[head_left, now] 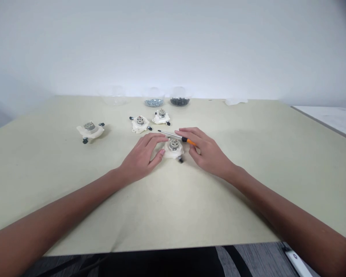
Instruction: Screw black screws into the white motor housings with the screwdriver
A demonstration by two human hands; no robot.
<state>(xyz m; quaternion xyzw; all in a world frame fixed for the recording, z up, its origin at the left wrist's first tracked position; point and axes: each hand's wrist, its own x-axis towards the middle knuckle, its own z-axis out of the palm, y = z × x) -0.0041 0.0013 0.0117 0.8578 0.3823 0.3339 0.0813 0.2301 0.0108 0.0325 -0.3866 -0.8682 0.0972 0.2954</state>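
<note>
In the middle of the table sits a white plastic motor mount with a round silver motor on it. A dark foot at its front corner is blurred. My left hand has its thumb and index finger at the left edge of this mount, gripping it. My right hand is just right of the mount, with a screwdriver between thumb and fingers. The orange and black handle runs into the hand, and the shaft points left behind the motor. The handle's end is hidden.
Similar motor mounts stand at the left and behind my hands. At the back are a clear bowl, a bowl of silver screws, a bowl of black parts and a white piece.
</note>
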